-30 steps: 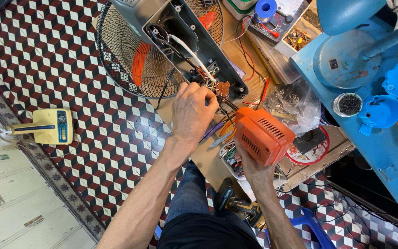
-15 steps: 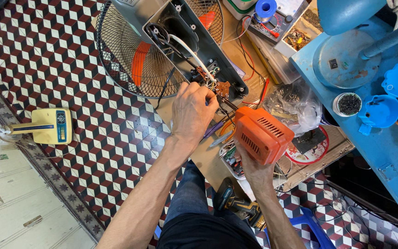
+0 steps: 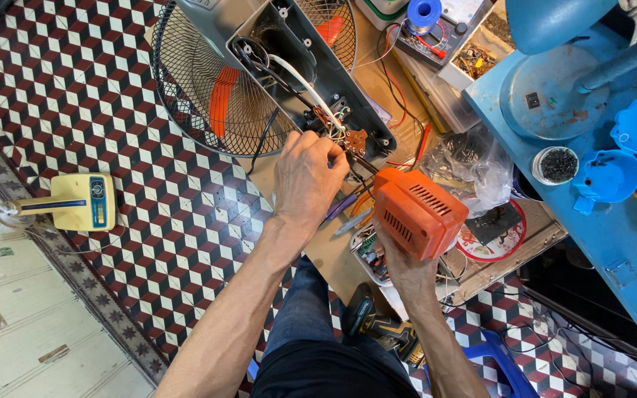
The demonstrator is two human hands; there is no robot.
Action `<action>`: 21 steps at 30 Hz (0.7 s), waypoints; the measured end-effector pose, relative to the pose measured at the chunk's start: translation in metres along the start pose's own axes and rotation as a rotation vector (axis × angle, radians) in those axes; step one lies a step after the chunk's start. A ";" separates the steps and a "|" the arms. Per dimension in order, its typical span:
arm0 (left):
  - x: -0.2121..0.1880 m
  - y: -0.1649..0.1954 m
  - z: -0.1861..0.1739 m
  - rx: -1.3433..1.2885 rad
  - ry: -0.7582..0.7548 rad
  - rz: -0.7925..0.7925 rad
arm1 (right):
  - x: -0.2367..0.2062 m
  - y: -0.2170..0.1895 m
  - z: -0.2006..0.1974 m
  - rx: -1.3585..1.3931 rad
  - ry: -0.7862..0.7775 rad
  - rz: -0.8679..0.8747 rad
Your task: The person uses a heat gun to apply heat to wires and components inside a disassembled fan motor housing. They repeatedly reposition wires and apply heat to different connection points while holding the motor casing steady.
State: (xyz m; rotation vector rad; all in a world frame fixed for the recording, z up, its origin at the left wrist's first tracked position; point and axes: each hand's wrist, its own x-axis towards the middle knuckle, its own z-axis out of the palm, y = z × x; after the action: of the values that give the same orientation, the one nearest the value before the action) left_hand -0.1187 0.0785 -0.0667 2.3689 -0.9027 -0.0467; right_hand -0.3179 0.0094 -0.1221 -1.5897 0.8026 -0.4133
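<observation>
The red, white and black cube-patterned tiled floor [image 3: 75,96] filled the left of the view, and a low brown wooden desk [image 3: 311,243] ran across it from the top centre towards the person's knees. On the far end of the desk lay the round black wire-guard fan with orange blades [image 3: 208,96], its guard overhanging the desk's left edge, and over it the grey plastic fan housing [image 3: 296,66] lay opened, its cover off and its inside bare. The work looked midway: white and black wires [image 3: 296,70] ran loose down the cavity to a small brown switch board [image 3: 353,140] at the housing's near end, which hung free rather than seated, so connecting and closing up appeared to be left. The left hand [image 3: 305,177] rested at that near end, its fingers [image 3: 326,151] pinched narrow on the wire ends just beside the brown board. The right hand [image 3: 407,269], near the desk's right edge, gripped from below an orange boxy plastic soldering gun with vent slots [image 3: 414,214], its fingers wrapped shut round the body, the nose pointing towards the board but apart from it. A clear crumpled plastic bag [image 3: 473,166] lay just beyond, a pale yellow handheld unit [image 3: 75,203] sat well apart on the floor, and a blue spool of solder [image 3: 425,11] stood at the desk's far right corner.
</observation>
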 end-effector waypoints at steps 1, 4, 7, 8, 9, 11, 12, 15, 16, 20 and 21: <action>0.000 0.000 0.000 0.000 0.008 0.006 | 0.000 0.001 0.000 0.029 0.004 0.016; -0.001 -0.001 0.000 -0.011 0.007 -0.004 | 0.000 0.005 0.000 0.000 -0.003 -0.002; -0.001 -0.001 0.000 -0.010 0.014 -0.003 | -0.001 0.007 0.000 0.027 0.008 0.008; -0.001 -0.002 0.000 -0.009 0.014 -0.001 | -0.001 0.007 0.000 0.041 0.004 0.007; -0.001 -0.002 0.000 -0.008 0.014 0.001 | 0.000 0.007 0.000 0.055 0.001 0.006; -0.001 -0.002 0.001 -0.008 0.014 0.003 | 0.000 0.005 0.000 0.063 0.004 0.041; -0.001 -0.002 0.001 -0.008 0.016 0.004 | -0.001 0.003 0.000 0.057 0.011 0.076; 0.000 -0.002 0.002 0.003 0.026 0.006 | -0.002 -0.004 -0.001 0.029 0.023 0.109; 0.000 -0.002 0.003 0.007 0.030 0.007 | -0.003 -0.007 -0.002 0.017 0.028 0.107; 0.001 -0.003 0.004 0.007 0.037 0.011 | -0.005 -0.020 -0.006 0.060 0.033 0.083; 0.001 -0.003 0.004 0.008 0.035 0.016 | -0.005 -0.023 -0.007 0.071 0.040 0.084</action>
State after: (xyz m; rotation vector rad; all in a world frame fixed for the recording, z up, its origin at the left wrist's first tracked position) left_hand -0.1173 0.0780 -0.0717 2.3624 -0.9064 0.0042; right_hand -0.3201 0.0086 -0.0982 -1.4807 0.8727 -0.4095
